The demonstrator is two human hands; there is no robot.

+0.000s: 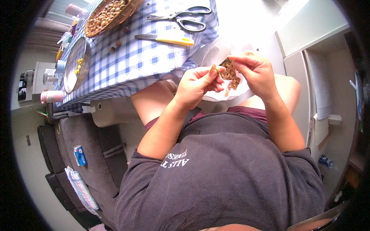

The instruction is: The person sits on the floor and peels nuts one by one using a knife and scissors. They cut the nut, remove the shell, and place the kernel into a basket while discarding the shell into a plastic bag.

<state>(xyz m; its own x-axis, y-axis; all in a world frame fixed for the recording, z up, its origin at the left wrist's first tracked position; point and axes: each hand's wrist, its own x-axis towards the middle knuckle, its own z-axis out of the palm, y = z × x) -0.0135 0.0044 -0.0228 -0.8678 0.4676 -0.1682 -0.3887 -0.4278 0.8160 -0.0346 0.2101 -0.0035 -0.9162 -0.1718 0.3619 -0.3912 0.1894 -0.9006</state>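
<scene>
My left hand (198, 83) pinches a small brown-and-yellow nut (214, 70), its shell seemingly partly off, between thumb and fingers. Close by on the right, my right hand (254, 72) has thumb and forefinger drawn together; whether a bit of shell is between them is too small to tell. Below both hands, a white plastic bag (209, 55) between my legs holds many brown shell pieces (231, 75). On the table, a wicker basket (130, 14) holds many brown nuts (105, 17). A mesh strainer (85, 66) contains several yellow kernels (78, 66).
A blue-and-white checked tablecloth (130, 63) covers the table. On it lie black-handled scissors (179, 17), a yellow-handled knife (164, 39) and a few loose nuts (115, 46). Pink cups (52, 96) stand at the far left edge. A dark sofa (83, 141) is at the left, a cabinet (294, 66) at the right.
</scene>
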